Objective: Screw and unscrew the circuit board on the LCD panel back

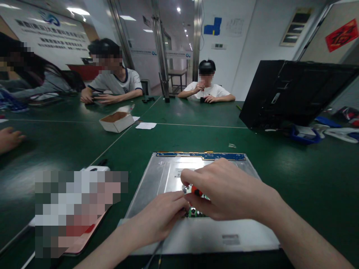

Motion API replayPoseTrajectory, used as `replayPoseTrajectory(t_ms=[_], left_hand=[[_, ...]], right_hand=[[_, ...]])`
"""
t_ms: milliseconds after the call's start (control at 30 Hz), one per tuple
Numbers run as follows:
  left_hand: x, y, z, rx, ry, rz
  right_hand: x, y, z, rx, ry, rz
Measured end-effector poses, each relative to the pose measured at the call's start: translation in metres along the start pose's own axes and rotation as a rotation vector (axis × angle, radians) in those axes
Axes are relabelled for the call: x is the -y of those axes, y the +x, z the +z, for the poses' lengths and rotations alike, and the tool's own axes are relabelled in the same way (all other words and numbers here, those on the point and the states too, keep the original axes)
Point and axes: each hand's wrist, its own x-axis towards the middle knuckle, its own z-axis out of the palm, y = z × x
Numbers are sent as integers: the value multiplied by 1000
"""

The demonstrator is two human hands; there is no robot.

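A flat silver display panel [148, 186] lies on the table in front of me, with a narrow blue circuit strip [224, 157] along its far edge. On its middle sits a small green circuit board [193, 213], mostly covered by my hands. My right hand [224, 190] is curled over the board, thumb and fingers closed around what looks like a red-and-black screwdriver [196, 191]; its lower end is hidden. Close against it, my left hand [168, 209] has its fingers pinched together at the board's left side. What they grip, if anything, is hidden. A dark cable [153, 257] runs below my left wrist.
A pixelated pink-edged item [92, 228] lies to the left. Beyond are an open white box [117, 121] and paper [146, 126]. At right stands a large black monitor [291, 89], with a blue tray [305, 135] beneath. Other people sit around the green table [308, 179].
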Motion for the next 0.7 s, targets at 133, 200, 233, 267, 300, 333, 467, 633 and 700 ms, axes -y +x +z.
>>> replayPoseTrajectory(t_ms=[133,200,233,267,300,333,467,633,700], left_hand=[[-3,0,-4,22,-9,30],[-1,-1,-3,16,-1,26],[0,-1,-2,11,3,22],[1,-2,0,5,7,21],[1,-2,0,1,11,22],[2,-2,1,1,18,22],[0,-2,0,31,37,1],[-2,-1,1,-10,27,-14],[-1,-1,3,-16,25,-14]], right_hand=[[1,-1,0,-22,37,-40],[1,-1,0,-19,49,-48],[0,0,-1,-13,48,-47],[0,0,-1,-4,45,-41],[-1,1,-2,7,39,-31],[-1,2,-2,18,33,-18],[0,2,-3,29,14,21],[2,0,-2,10,28,-22],[2,0,-2,5,40,-33]])
